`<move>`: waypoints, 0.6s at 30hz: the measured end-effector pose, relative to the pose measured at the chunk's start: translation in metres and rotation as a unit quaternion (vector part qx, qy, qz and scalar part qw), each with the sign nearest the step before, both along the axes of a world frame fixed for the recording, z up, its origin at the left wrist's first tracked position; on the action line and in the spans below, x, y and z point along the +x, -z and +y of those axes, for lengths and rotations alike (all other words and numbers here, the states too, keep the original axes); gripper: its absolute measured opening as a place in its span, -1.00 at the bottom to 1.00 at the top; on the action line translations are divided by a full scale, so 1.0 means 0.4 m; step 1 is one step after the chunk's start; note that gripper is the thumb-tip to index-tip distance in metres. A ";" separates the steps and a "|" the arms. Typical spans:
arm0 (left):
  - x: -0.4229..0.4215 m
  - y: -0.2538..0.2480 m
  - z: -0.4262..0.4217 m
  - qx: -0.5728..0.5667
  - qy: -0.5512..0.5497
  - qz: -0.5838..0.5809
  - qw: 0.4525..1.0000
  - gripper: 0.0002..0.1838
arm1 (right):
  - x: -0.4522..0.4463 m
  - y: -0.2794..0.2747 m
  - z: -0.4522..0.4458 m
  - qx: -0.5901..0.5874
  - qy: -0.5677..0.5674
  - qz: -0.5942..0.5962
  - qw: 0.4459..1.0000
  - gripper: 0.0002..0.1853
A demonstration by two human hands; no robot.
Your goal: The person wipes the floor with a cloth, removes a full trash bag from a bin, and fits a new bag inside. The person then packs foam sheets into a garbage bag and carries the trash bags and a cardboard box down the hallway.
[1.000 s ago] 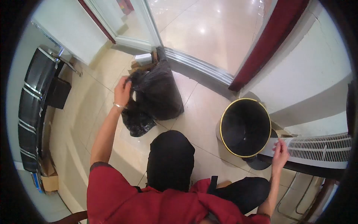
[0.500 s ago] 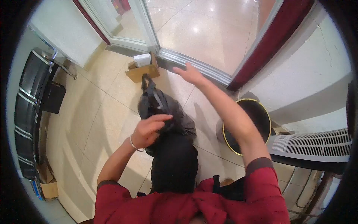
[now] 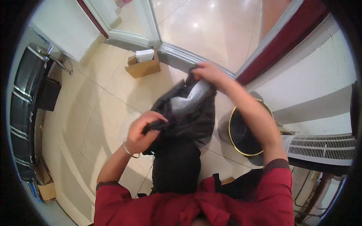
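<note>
A black plastic bag (image 3: 196, 122) hangs spread between my two hands, in front of my knee. Something silvery and shiny (image 3: 188, 100) shows in its mouth; I cannot tell what it is. My left hand (image 3: 141, 130) is closed round the near left edge of the bag, thumb and fingers pinching the plastic. At the far right edge, my right hand (image 3: 209, 73) grips the bag's top, its fingers slightly blurred.
A yellow-rimmed black bin (image 3: 245, 130) stands on the right beside a white grille (image 3: 324, 145). A small cardboard box (image 3: 145, 69) with white contents sits by the door track (image 3: 184, 56). Black metal-trimmed seats (image 3: 22, 113) line the left side.
Both hands have taken hold of the black bag, which was standing bunched on the floor. Its mouth is now pulled wide and to the right, exposing the silvery contents.
</note>
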State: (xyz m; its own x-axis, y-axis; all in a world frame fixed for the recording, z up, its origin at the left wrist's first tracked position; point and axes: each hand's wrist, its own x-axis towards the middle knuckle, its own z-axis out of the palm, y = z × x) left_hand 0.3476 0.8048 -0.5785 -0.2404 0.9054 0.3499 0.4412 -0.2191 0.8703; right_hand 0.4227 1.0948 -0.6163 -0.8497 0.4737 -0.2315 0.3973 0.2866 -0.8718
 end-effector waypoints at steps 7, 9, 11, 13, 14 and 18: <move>-0.056 0.048 -0.007 -0.100 -0.213 -0.051 0.971 -0.82 | 0.214 -0.232 0.027 -0.034 0.039 0.084 0.995 -0.88; -0.091 0.072 0.004 -0.167 -0.277 0.059 0.944 -0.85 | 0.241 -0.250 0.017 -0.048 0.046 0.135 0.989 -0.89; -0.128 0.116 0.018 -0.101 -0.286 0.109 0.947 -0.86 | 0.254 -0.208 0.043 0.017 0.060 0.084 0.994 -0.89; -0.162 0.125 0.039 -0.041 -0.283 0.181 0.941 -0.84 | 0.269 -0.212 0.044 0.043 0.153 0.050 0.986 -0.88; -0.176 0.123 0.049 -0.060 -0.290 0.172 0.939 -0.78 | 0.280 -0.213 0.057 0.001 0.153 0.148 0.977 -0.86; -0.218 0.087 0.176 -0.098 -0.303 -0.007 0.948 -0.70 | 0.305 -0.174 0.117 0.054 0.197 0.089 0.975 -0.85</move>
